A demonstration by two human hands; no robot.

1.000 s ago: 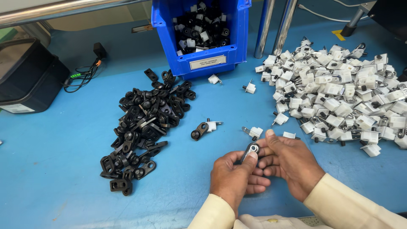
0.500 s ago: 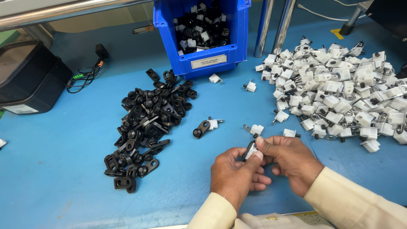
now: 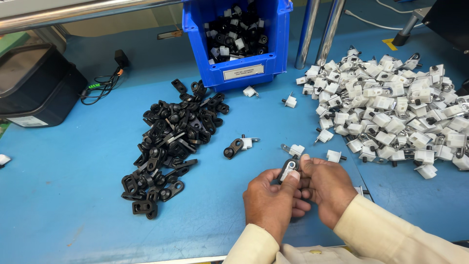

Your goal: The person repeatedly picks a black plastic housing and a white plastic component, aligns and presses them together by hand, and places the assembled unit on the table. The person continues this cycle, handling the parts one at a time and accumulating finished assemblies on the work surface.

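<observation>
Left hand [image 3: 271, 200] and right hand [image 3: 326, 188]: both grips pinching one small black-and-white clip [image 3: 289, 168] between fingertips, pressing halves together; black pile [image 3: 168, 146] left, white pile [image 3: 395, 112] right.

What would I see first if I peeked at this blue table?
First the two piles: a heap of black clips left of the middle and a bigger heap of white parts on the right. Behind them stands a blue bin of mixed pieces. Up front, the left hand and right hand pinch one small black-and-white piece together.
</observation>
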